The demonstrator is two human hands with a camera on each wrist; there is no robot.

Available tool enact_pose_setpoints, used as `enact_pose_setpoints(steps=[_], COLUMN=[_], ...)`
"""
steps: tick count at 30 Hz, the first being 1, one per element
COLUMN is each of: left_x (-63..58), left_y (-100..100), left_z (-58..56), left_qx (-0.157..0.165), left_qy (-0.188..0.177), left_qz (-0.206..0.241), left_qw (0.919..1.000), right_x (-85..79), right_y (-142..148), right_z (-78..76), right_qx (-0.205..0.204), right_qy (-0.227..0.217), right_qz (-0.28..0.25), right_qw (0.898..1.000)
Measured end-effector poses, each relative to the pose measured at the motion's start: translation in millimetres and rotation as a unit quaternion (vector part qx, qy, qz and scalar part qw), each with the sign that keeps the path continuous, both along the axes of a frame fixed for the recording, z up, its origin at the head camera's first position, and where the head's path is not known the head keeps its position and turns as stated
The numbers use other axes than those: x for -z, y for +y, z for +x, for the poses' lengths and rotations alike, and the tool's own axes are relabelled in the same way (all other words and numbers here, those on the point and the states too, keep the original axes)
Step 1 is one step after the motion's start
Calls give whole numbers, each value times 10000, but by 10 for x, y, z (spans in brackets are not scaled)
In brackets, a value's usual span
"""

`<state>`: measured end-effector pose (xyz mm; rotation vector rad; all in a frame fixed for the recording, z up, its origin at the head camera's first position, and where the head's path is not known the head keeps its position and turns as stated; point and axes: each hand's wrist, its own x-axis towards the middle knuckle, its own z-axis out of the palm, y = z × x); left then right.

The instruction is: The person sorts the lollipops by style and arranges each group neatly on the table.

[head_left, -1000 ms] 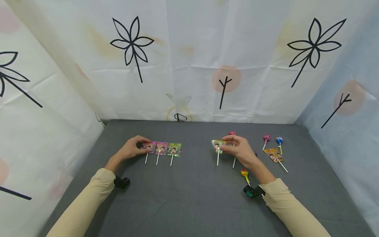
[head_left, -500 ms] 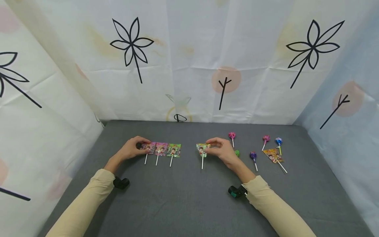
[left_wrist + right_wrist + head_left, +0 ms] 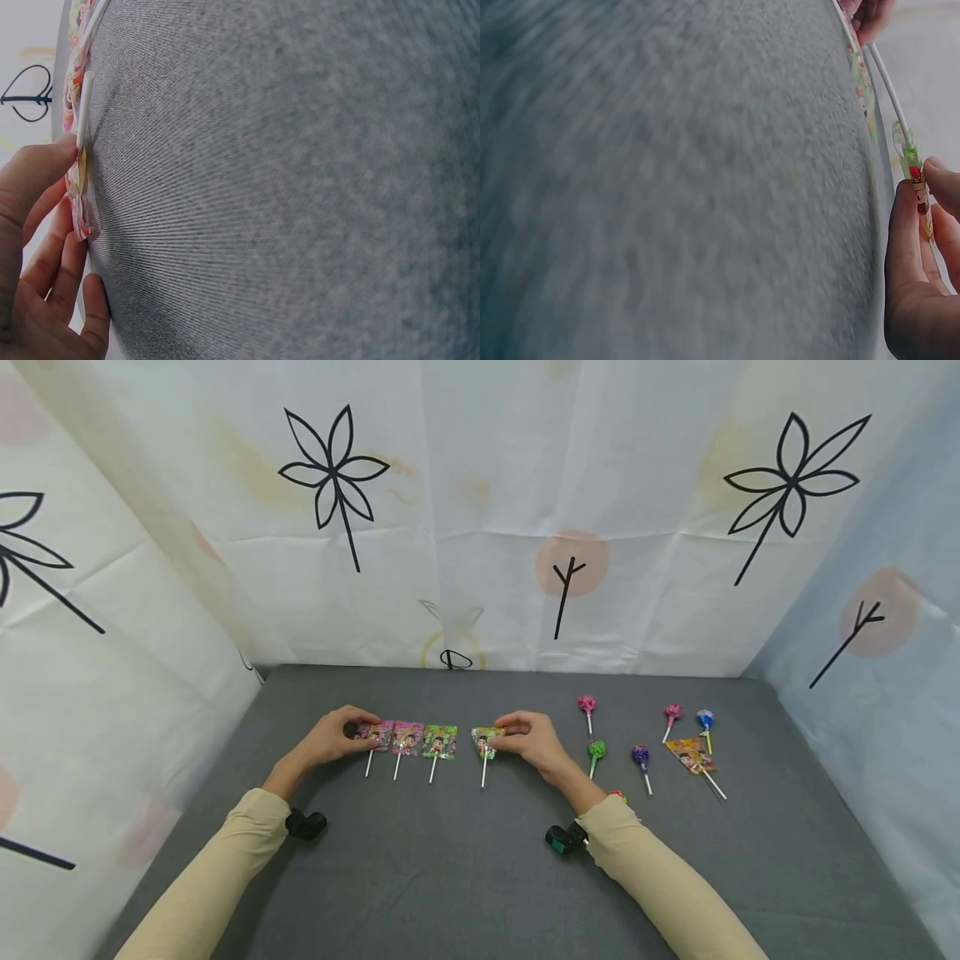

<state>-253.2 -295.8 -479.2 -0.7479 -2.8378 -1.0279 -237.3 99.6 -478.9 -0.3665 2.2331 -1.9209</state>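
One green lollipop (image 3: 483,740) moved leftward, pinched by the right hand (image 3: 532,743); left hand (image 3: 334,735) pinches a pink lollipop (image 3: 385,735).

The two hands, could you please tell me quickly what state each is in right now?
Left hand: holding the leftmost pink-wrapped lollipop, pinched between thumb and fingers.
Right hand: holding a green-wrapped lollipop, also pinched.
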Motion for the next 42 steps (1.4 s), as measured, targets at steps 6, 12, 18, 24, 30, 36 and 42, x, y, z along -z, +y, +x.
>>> enact_pose_setpoints(steps=[6,12,18,24,30,36,42], left_x=[-11,-30,-41,-15,-10,-6,-9], left_y=[11,13,19,20,11,0,2], left_z=[-4,-5,6,-15,-18,-12,-10], left_qx=[-136,-125,-92,-37,-68,-77,-87], left_qy=[-254,-308,-270,-201,-234,-267,-227], left_qz=[-79,-146,-111,-145,-150,-134,-163], left_qw=[9996,9993,9995,9997,9996,9995,9996], right_x=[28,16,16,10,-32,-40,-34], right_y=[-94,-182,-278,-307,-316,-327,-319], right_z=[-37,-68,-107,-119,-96,-79,-103], right_qx=[-37,70,210,389,388,381,300], right_qy=[-60,108,408,710,842,1036,988], right_qz=[57,381,707,1164,1661,1821,1855], right_qw=[10000,9992,9964,9899,9817,9771,9772])
